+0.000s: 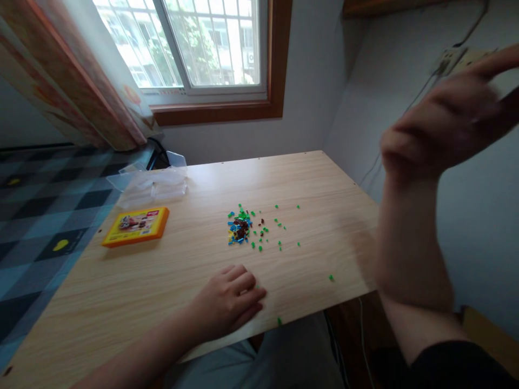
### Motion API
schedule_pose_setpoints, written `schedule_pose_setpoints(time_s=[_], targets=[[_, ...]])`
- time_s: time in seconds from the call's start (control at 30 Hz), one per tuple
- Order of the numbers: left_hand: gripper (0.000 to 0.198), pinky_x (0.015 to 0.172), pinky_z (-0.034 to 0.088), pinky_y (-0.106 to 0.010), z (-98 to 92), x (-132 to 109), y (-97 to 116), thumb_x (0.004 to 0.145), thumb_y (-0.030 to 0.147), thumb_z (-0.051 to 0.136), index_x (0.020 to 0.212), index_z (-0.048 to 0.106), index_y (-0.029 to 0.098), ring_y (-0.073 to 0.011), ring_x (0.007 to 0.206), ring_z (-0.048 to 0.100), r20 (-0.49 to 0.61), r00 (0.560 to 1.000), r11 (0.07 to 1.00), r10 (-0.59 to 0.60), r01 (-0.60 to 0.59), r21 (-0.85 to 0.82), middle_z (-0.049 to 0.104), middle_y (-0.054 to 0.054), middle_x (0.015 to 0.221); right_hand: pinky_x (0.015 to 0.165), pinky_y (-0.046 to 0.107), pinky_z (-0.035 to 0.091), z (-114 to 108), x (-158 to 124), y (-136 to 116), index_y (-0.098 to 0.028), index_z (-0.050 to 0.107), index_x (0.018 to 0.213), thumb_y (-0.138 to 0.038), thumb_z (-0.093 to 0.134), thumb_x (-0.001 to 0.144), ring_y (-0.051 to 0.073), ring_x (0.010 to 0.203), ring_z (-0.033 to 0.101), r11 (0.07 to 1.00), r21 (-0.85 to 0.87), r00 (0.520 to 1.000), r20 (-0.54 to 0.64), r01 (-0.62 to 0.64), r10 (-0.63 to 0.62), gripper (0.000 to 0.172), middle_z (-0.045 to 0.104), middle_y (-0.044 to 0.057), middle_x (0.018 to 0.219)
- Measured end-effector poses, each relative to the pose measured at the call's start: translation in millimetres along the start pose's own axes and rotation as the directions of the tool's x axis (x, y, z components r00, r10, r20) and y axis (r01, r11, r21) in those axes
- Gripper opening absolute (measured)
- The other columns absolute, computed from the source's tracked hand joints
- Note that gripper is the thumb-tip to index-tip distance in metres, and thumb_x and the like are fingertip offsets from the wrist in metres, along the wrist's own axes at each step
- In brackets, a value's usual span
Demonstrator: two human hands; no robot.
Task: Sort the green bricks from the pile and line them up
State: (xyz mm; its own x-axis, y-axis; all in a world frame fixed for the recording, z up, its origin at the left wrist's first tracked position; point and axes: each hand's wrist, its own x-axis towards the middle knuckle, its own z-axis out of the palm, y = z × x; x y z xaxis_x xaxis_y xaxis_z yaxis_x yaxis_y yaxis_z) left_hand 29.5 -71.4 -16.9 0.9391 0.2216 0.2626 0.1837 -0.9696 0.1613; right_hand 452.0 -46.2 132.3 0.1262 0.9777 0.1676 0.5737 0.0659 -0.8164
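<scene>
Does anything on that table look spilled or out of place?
Yes: small green toy bricks lie scattered away from the multicoloured pile, as if spilled. One stray green brick is right by the wooden table's near edge, so it might fall.

The left hand (221, 308) is at the table's front edge. Beyond its fingers (245, 281), over the middle of the table (324, 216), lies the pile (241, 229), with loose bricks (260, 248) scattered to the pile's right. One brick (331, 277) lies well to the fingers' right; another (279, 321) sits nearer the body, at the front edge. Left of the fingers and farther off lies the box (135, 227), with trays (168, 183) behind it at the far left corner. The cloth (32, 205) spreads left of the table. Far beyond the fingers is the window (223, 43). To their right, the right hand (441, 121) is above table level.
</scene>
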Motion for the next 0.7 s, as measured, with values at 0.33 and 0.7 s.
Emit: schedule_pose_setpoints(time_s=[0.33, 0.7], targets=[[0.072, 0.127, 0.022, -0.047, 11.1, 0.1, 28.0, 0.100, 0.054, 0.045, 0.160, 0.024, 0.021, -0.0275, 0.152, 0.027, 0.337, 0.908, 0.941, 0.250, -0.145, -0.306, 0.030, -0.008, 0.164, 0.059, 0.026, 0.042, 88.1, -120.1, 50.0, -0.020, 0.072, 0.111, -0.045, 0.067, 0.090, 0.015, 0.068, 0.057, 0.982, -0.159, 0.801, 0.599, 0.103, 0.013, 0.033, 0.065, 0.003, 0.077], [0.084, 0.127, 0.016, -0.051, 20.0, 7.5, -12.5, 0.097, 0.062, 0.045, 0.163, 0.012, 0.021, -0.0315, 0.153, 0.021, 0.350, 0.932, 0.979, 0.093, -0.021, -0.204, 0.019, -0.011, 0.166, 0.073, 0.028, 0.043, 127.3, -159.4, 82.4, -0.022, 0.071, 0.103, -0.026, 0.059, 0.092, 0.018, 0.082, 0.063, 0.931, -0.321, 0.852, 0.523, 0.175, 0.020, 0.017, 0.070, 0.004, 0.092]])
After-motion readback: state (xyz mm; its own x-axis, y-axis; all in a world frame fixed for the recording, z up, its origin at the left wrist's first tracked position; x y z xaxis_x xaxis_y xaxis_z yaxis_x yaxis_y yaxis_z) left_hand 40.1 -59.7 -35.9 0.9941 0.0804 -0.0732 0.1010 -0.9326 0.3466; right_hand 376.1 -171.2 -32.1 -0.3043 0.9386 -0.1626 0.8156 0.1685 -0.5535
